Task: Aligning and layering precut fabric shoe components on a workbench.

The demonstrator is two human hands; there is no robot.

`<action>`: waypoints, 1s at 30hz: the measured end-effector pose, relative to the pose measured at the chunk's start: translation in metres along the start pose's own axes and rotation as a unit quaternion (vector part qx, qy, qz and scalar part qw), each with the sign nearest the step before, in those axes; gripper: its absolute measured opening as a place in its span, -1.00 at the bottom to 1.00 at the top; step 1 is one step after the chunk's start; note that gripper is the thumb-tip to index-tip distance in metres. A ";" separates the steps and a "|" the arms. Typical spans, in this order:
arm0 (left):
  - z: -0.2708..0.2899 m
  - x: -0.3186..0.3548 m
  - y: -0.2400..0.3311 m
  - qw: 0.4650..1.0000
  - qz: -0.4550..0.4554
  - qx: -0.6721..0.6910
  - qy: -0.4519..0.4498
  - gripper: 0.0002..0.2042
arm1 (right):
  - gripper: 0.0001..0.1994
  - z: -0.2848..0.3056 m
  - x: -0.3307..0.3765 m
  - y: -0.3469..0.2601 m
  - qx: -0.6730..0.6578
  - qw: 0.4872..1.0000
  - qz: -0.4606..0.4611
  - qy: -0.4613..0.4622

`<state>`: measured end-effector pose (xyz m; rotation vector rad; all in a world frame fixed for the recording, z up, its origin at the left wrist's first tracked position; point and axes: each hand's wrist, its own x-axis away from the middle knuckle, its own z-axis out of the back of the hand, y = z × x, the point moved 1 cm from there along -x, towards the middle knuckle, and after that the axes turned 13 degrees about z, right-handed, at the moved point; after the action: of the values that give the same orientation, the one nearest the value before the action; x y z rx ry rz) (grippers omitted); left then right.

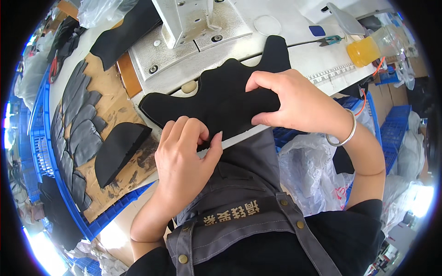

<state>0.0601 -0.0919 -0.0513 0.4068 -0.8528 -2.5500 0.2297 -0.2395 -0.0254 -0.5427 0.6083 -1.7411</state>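
Observation:
A black fabric piece (221,96) with an irregular, lobed outline lies on the white sewing machine bed (184,64), reaching over the table's near edge. My left hand (184,156) pinches its near edge between thumb and fingers. My right hand (294,101), with a silver bangle on the wrist, grips the right side of the same piece, thumb under and fingers on top. The sewing machine's head (184,18) rises just behind the fabric.
At left, a cardboard sheet (115,110) on a blue crate (46,119) carries rows of dark grey cut pieces (78,115) and a stack of black ones (117,149). A bottle of orange liquid (368,48), small snips (329,40) and a printed ruler (331,73) are at right. Plastic bags (308,175) hang below.

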 end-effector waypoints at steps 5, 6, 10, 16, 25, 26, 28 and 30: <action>0.012 -0.009 0.000 0.998 0.039 -0.041 -0.035 -0.75 | -0.59 -0.004 -0.001 -0.003 0.080 0.997 0.020 0.011; 0.016 -0.011 -0.001 0.998 0.043 -0.045 -0.032 -0.75 | -0.58 -0.002 -0.003 -0.006 0.080 0.997 0.007 -0.002; 0.023 -0.023 -0.011 0.986 0.105 0.038 -0.120 -0.85 | -0.58 0.001 -0.006 -0.010 0.084 0.996 -0.008 -0.017; 0.027 -0.027 -0.011 0.957 0.176 0.101 -0.207 -0.87 | -0.60 0.001 -0.008 -0.009 0.071 0.997 0.005 -0.027; 0.030 -0.021 -0.009 0.964 0.150 0.122 -0.181 -0.88 | -0.58 0.002 -0.010 -0.011 0.083 0.996 0.025 -0.017; 0.029 -0.021 -0.011 0.964 0.151 0.122 -0.181 -0.88 | -0.58 0.002 -0.011 -0.011 0.078 0.997 0.019 -0.022; 0.027 -0.020 -0.014 0.965 0.149 0.103 -0.189 -0.87 | -0.58 0.002 -0.011 -0.010 0.073 0.997 0.012 -0.028; 0.026 -0.019 -0.016 0.969 0.139 0.097 -0.181 -0.87 | -0.58 0.001 -0.012 -0.009 0.067 0.997 0.019 -0.023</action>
<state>0.0620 -0.0582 -0.0385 -0.1253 -1.2040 -2.3168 0.2265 -0.2266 -0.0187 -0.4741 0.4627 -1.7151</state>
